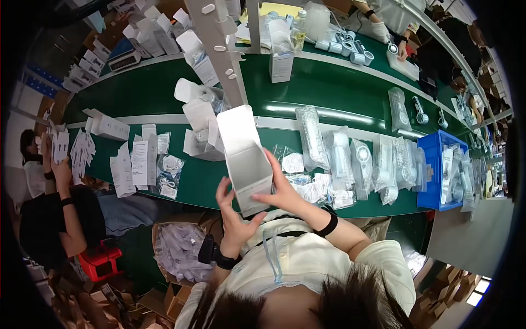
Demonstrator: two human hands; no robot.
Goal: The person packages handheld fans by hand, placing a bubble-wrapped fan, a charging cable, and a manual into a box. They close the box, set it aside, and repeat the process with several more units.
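A white cardboard box [249, 170] stands in front of my chest, its top flap raised and its inside looking bare. My right hand [285, 192] grips it from the right, with the thumb across the near face and the fingers behind the side. Beside the box's lower left edge is my left hand [235, 222], fingers spread and curved; whether a fingertip touches the cardboard I cannot tell. Beyond the box, more opened white boxes [201, 137] stand on the green table. Right of it lie small clear bags with paper slips [312, 189] and a bubble-wrapped pack [312, 137].
Bagged handheld fans [361, 164] line the table up to a blue crate [438, 170]. A metal post [219, 49] rises beyond the box. Folded leaflets [131, 164] lie left, near a co-worker [60, 219]. A carton of clear bags [181, 249] sits below the table edge.
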